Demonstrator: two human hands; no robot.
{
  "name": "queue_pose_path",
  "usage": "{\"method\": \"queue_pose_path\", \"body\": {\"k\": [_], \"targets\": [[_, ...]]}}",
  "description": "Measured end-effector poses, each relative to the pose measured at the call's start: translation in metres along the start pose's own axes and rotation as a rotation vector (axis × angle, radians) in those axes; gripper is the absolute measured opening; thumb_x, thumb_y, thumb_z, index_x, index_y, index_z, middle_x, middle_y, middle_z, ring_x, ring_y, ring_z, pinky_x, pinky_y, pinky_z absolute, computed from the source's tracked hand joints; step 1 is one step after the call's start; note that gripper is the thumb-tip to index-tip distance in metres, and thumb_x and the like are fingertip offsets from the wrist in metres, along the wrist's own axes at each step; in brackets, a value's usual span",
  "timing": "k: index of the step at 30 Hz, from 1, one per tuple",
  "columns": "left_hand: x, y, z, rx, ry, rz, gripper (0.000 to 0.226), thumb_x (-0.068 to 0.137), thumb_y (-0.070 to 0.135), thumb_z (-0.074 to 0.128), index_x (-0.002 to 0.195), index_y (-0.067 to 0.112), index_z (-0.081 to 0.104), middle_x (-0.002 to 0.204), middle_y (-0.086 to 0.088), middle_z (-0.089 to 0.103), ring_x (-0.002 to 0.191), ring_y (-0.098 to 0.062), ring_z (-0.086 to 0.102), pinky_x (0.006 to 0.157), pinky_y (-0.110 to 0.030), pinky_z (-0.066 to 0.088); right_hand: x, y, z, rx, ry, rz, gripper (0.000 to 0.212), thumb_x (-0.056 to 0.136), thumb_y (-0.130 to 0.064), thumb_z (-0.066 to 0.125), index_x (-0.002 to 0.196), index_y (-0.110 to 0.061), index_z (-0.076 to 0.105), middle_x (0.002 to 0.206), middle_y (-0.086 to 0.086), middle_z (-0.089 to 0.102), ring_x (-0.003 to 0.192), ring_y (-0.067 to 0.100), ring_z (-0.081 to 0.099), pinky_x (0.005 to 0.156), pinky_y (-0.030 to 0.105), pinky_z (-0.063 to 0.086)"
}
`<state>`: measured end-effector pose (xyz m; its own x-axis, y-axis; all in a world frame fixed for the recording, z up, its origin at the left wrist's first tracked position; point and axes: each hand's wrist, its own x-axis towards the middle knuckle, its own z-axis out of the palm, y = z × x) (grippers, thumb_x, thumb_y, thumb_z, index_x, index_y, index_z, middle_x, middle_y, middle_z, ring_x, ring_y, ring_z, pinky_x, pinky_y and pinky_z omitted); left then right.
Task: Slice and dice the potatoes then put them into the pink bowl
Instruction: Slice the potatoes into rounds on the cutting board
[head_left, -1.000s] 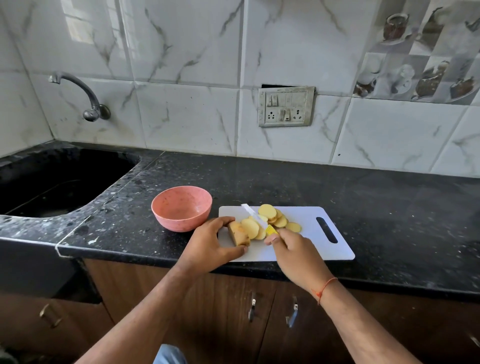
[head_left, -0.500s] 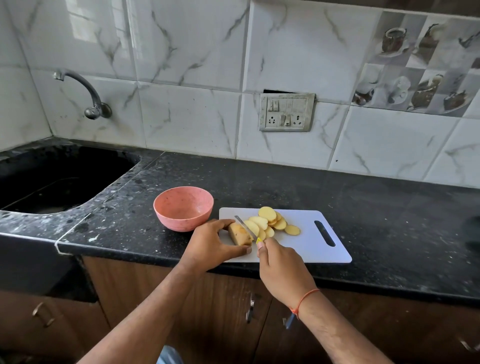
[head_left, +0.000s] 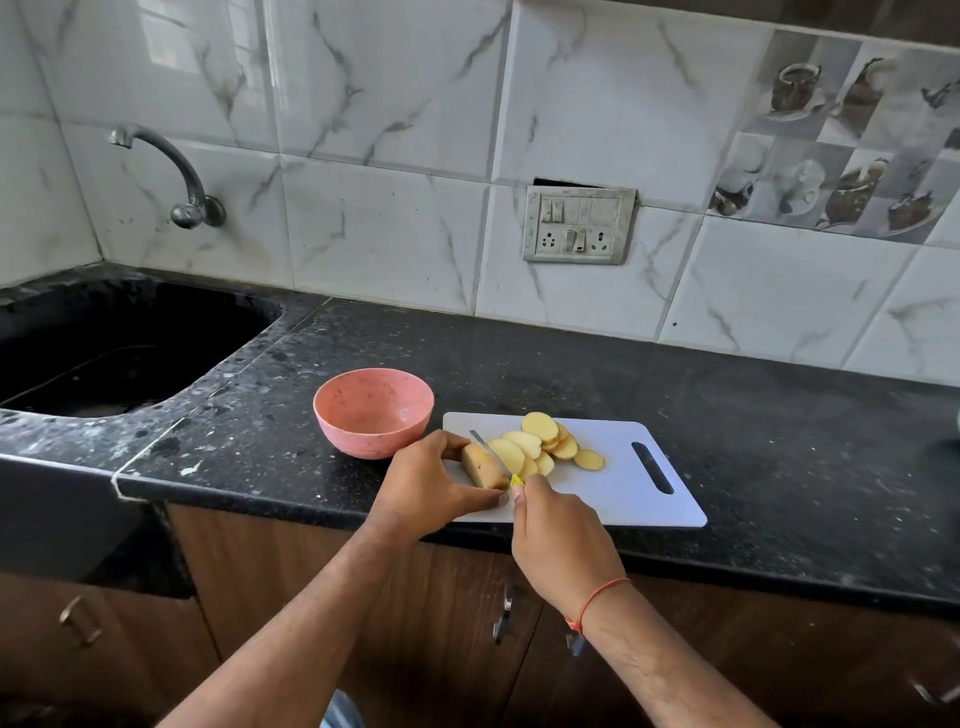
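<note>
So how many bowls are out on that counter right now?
1. The pink bowl sits on the black counter, just left of the white cutting board and right of the sink. It looks empty. No other bowl shows in this view.

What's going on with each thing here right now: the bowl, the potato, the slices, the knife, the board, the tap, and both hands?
Pink bowl: upright on the counter, empty.
Potato piece: unsliced remainder, lying on the board.
Slices: overlapping pile on the board, none diced.
Knife: blade on the potato piece's cut end.
Cutting board: flat on the counter.
Tap: no water running.
Left hand: holds the potato piece.
Right hand: grips the knife handle.
</note>
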<state>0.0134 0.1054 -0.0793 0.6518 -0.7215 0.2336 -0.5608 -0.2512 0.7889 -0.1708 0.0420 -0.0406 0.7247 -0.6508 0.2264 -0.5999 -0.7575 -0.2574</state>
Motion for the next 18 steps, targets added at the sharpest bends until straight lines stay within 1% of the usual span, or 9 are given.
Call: {"method": "queue_pose_path", "body": {"k": [3, 5, 7, 9, 10, 12, 15, 17, 18], "targets": [[0.000, 0.002, 0.000, -0.004, -0.001, -0.022, 0.082, 0.048, 0.065, 0.100, 0.117, 0.035, 0.067, 0.106, 0.025, 0.070, 0.101, 0.006, 0.064, 0.090, -0.024, 0.057, 0.000, -0.004, 0.000, -0.045, -0.016, 0.009, 0.027, 0.111, -0.039, 0.033, 0.103, -0.022, 0.051, 0.075, -0.007, 0.057, 0.067, 0.013, 0.059, 0.054, 0.028, 0.045], [-0.001, 0.003, 0.000, -0.015, 0.003, -0.033, 0.079, 0.047, 0.063, 0.101, 0.114, 0.036, 0.067, 0.104, 0.024, 0.070, 0.099, 0.006, 0.064, 0.088, -0.021, 0.055, 0.001, -0.012, 0.001, -0.083, -0.038, 0.021, 0.020, 0.110, -0.034, 0.038, 0.107, -0.021, 0.053, 0.079, -0.006, 0.057, 0.072, 0.014, 0.061, 0.060, 0.030, 0.051], [-0.002, 0.003, 0.001, -0.017, 0.016, -0.036, 0.069, 0.052, 0.056, 0.102, 0.108, 0.035, 0.068, 0.100, 0.023, 0.072, 0.095, 0.006, 0.065, 0.083, -0.019, 0.054, 0.005, -0.018, -0.001, -0.095, -0.063, 0.054, 0.015, 0.107, -0.028, 0.043, 0.109, -0.019, 0.055, 0.080, -0.004, 0.052, 0.073, 0.017, 0.057, 0.061, 0.031, 0.048], [0.000, 0.000, 0.001, -0.017, 0.042, -0.039, 0.048, 0.065, 0.044, 0.099, 0.102, 0.033, 0.071, 0.096, 0.019, 0.074, 0.087, 0.003, 0.067, 0.073, -0.015, 0.051, 0.011, -0.015, -0.010, -0.105, -0.097, 0.099, 0.012, 0.103, -0.022, 0.047, 0.108, -0.018, 0.056, 0.078, -0.003, 0.048, 0.073, 0.019, 0.052, 0.061, 0.031, 0.043], [0.001, -0.001, 0.000, -0.011, 0.039, -0.040, 0.042, 0.069, 0.040, 0.097, 0.102, 0.032, 0.072, 0.094, 0.018, 0.074, 0.084, 0.001, 0.067, 0.069, -0.014, 0.048, 0.014, -0.012, -0.014, -0.108, -0.110, 0.109, 0.011, 0.102, -0.020, 0.047, 0.107, -0.018, 0.057, 0.078, -0.003, 0.048, 0.072, 0.019, 0.052, 0.061, 0.031, 0.042], [0.004, -0.003, -0.003, -0.005, -0.006, -0.027, 0.045, 0.068, 0.039, 0.097, 0.106, 0.033, 0.073, 0.095, 0.019, 0.074, 0.085, 0.002, 0.067, 0.069, -0.016, 0.050, 0.016, -0.006, -0.020, -0.118, -0.126, 0.088, 0.008, 0.102, -0.021, 0.047, 0.103, -0.018, 0.055, 0.079, -0.002, 0.050, 0.071, 0.018, 0.051, 0.060, 0.031, 0.041], [0.006, -0.005, -0.001, -0.017, -0.036, 0.007, 0.049, 0.069, 0.038, 0.096, 0.113, 0.032, 0.075, 0.099, 0.022, 0.075, 0.092, 0.004, 0.069, 0.081, -0.022, 0.058, 0.011, -0.004, -0.019, -0.097, -0.122, 0.064, 0.009, 0.104, -0.023, 0.046, 0.096, -0.021, 0.048, 0.078, -0.003, 0.049, 0.071, 0.019, 0.051, 0.060, 0.030, 0.040], [0.002, -0.005, -0.002, -0.018, -0.029, 0.017, 0.059, 0.065, 0.044, 0.096, 0.119, 0.032, 0.074, 0.104, 0.024, 0.074, 0.095, 0.007, 0.067, 0.083, -0.018, 0.056, 0.011, -0.005, -0.014, -0.071, -0.103, 0.058, 0.011, 0.106, -0.025, 0.046, 0.096, -0.020, 0.048, 0.079, -0.002, 0.050, 0.073, 0.020, 0.053, 0.063, 0.031, 0.041], [0.001, -0.005, -0.002, -0.010, -0.033, 0.026, 0.068, 0.061, 0.051, 0.097, 0.122, 0.033, 0.073, 0.107, 0.025, 0.073, 0.098, 0.007, 0.067, 0.086, -0.019, 0.056, 0.011, -0.005, -0.013, -0.061, -0.098, 0.060, 0.012, 0.106, -0.026, 0.045, 0.098, -0.019, 0.050, 0.079, -0.002, 0.051, 0.074, 0.020, 0.053, 0.063, 0.031, 0.041]]}}
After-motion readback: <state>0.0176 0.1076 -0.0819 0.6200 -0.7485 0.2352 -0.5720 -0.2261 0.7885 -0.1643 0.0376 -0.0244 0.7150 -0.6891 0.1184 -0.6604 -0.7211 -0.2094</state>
